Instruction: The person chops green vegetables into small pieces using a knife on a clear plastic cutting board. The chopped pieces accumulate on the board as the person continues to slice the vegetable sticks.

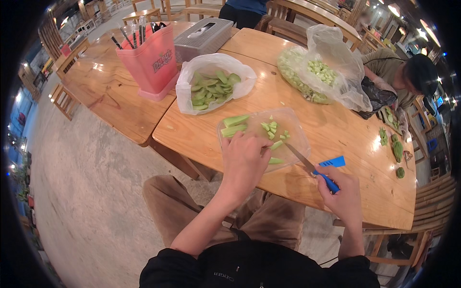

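My left hand [245,156] bends over a clear plastic lid or shallow tray [297,126], its fingertips pinching a pale green vegetable strip [276,145]. The blue handle of a small kitchen knife [301,157] is in my right hand [342,192]. Its blade points up and left, with the tip close to the strip. Beyond my fingers lie small diced pieces [269,129]. Two thicker green wedges [235,125] rest at the tray's left side, and another strip [276,160] is near its front edge.
A white plastic bag [182,95] holds green peelings. Farther right, clear bags [293,68] contain diced vegetable. A pink cutlery holder [151,68] and grey tissue box [205,37] stand behind. A blue slotted plastic piece [333,162] lies by the knife. At right, a gloved co-worker [387,68] sits near whole green vegetables [397,151].
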